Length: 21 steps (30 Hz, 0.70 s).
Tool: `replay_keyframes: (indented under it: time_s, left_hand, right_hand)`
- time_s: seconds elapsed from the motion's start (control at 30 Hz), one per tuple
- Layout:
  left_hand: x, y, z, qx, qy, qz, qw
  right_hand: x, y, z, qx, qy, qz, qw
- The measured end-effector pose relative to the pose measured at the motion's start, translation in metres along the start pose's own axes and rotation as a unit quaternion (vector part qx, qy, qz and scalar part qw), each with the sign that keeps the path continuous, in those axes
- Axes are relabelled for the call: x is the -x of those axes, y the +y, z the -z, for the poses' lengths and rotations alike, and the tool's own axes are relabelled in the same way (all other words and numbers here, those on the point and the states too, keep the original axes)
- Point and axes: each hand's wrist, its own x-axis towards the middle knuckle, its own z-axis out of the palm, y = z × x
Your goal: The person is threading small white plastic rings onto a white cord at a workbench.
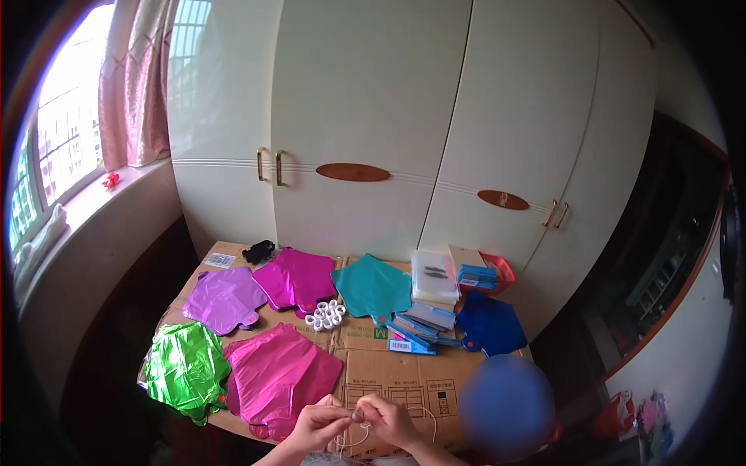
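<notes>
My left hand [322, 420] and my right hand [390, 422] meet low in the middle, just above the front of the cardboard. Both are closed, with thumbs and fingertips pinched together. Thin white string [436, 426] loops out from between and below them. The knot or end at the fingertips is too small to make out. Just left of my left hand lies a flat pink foil balloon [284, 373]. Farther back sits a cluster of small white string rolls [325, 315].
Other flat foil balloons lie around: green [185, 369], lilac [223, 299], magenta [294, 278], teal [373, 286], dark blue [492, 322]. Blue-and-white packets [423, 325] and a clear bag stack [434, 278] are at back right. A blurred blue round shape [507, 408] is right. Cabinet doors [365, 93] stand behind.
</notes>
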Motion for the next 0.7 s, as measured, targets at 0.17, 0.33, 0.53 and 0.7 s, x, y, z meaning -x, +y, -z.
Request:
replay_keyframes:
  time_s: [0.17,0.33,0.53,0.7]
  left_hand:
    - [-0.007,0.004,0.005,-0.245,0.022,-0.033,0.969]
    - [0.004,0.007,0.004,0.101,-0.023,0.077,0.992]
    - [0.008,0.004,0.018,0.100,-0.146,0.026,0.984]
    - [0.006,0.013,0.013,-0.210,-0.043,0.032,0.976]
  right_hand:
    - [0.014,-0.012,0.004,-0.117,-0.084,-0.024,0.989]
    - [0.016,0.007,-0.005,-0.053,-0.111,-0.028,0.992]
    - [0.017,-0.011,0.011,-0.133,-0.154,-0.119,0.972]
    - [0.026,-0.017,0.000,-0.116,-0.138,-0.008,0.984]
